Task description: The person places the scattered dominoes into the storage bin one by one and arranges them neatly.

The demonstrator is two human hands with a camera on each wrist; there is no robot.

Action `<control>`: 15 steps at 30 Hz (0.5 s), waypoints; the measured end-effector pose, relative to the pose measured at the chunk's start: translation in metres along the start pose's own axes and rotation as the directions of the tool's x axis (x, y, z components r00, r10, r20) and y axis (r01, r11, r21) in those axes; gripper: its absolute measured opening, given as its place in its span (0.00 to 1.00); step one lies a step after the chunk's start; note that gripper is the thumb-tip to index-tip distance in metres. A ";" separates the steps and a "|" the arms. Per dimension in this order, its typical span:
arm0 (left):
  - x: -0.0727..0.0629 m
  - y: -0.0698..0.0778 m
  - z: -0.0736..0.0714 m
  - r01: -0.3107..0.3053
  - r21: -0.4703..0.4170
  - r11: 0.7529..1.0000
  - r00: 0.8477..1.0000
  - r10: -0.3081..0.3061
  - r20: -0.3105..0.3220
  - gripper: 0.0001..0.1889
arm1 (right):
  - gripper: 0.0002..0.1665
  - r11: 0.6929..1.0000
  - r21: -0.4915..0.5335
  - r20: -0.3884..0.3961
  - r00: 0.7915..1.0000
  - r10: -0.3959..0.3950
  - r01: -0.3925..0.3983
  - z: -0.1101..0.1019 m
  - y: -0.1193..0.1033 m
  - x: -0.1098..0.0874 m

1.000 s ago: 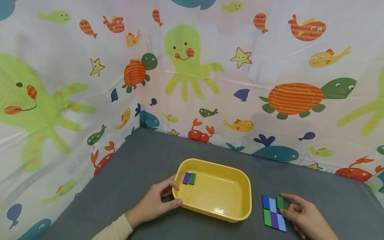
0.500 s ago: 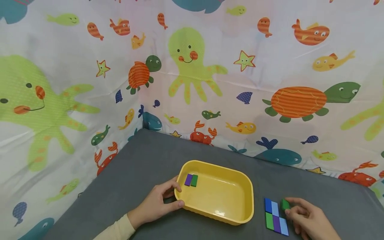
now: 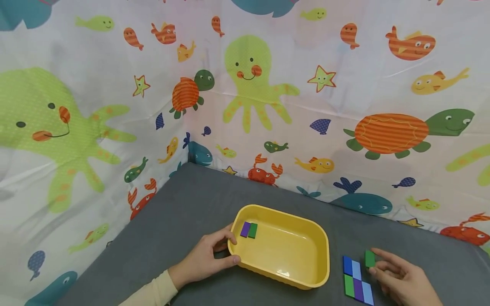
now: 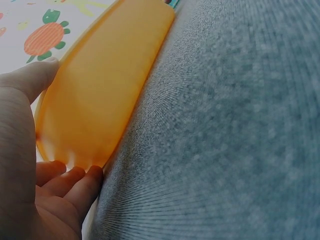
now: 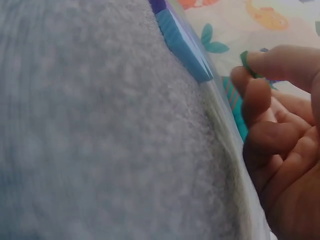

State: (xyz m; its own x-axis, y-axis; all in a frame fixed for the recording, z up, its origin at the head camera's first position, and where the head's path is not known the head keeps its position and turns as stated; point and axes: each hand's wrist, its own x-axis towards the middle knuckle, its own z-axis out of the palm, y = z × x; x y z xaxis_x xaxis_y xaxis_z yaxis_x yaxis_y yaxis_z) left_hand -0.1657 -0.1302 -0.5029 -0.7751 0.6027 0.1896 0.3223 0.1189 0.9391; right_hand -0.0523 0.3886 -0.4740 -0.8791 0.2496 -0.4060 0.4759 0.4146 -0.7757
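Observation:
My left hand (image 3: pixel 209 257) grips the left end of a yellow plastic tub (image 3: pixel 285 278), the thumb at its rim and the other fingers against the outer wall in the left wrist view. A purple tile (image 3: pixel 246 229) and a dark green tile (image 3: pixel 252 230) lie side by side inside, at the left. Between thumb and index finger my right hand (image 3: pixel 405 276) pinches another green tile (image 3: pixel 369 258), mostly covered by the fingertips in the right wrist view. Left of that hand, several tiles lie together: dark blue (image 3: pixel 347 265), light blue (image 3: pixel 356 269), bright green (image 3: pixel 349 285), purple (image 3: pixel 358 290) and light blue (image 3: pixel 367 293).
Dark grey cloth (image 3: pixel 203 199) covers the table. Behind it and along the left hangs a white curtain (image 3: pixel 291 55) printed with sea animals. The tub stands between the left hand and the tile group.
The pinched green tile has come away from the tile group, slightly up and to the right, tilting on the way. The left hand keeps its hold on the tub. The head view has shifted a little.

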 end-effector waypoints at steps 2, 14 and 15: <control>0.000 0.000 0.001 -0.001 -0.008 1.000 1.000 0.001 0.005 0.14 | 0.52 1.000 -0.015 -0.021 1.000 -0.004 0.003 0.000 -0.003 -0.001; 0.000 0.003 0.002 0.014 -0.005 1.000 1.000 -0.014 0.002 0.15 | 0.50 0.992 -0.085 -0.057 0.994 -0.097 0.092 0.008 -0.039 -0.015; 0.000 0.003 0.002 0.012 -0.006 1.000 1.000 -0.012 0.004 0.15 | 0.49 0.991 -0.089 -0.057 0.993 -0.108 0.103 0.009 -0.043 -0.017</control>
State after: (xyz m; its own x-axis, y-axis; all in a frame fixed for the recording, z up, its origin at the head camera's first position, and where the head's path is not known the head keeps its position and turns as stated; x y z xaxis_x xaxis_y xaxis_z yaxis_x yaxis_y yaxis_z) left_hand -0.1641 -0.1286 -0.5008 -0.7770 0.6041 0.1771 0.3095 0.1215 0.9431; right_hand -0.0583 0.3586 -0.4386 -0.9225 0.2526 -0.2920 0.3836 0.5139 -0.7673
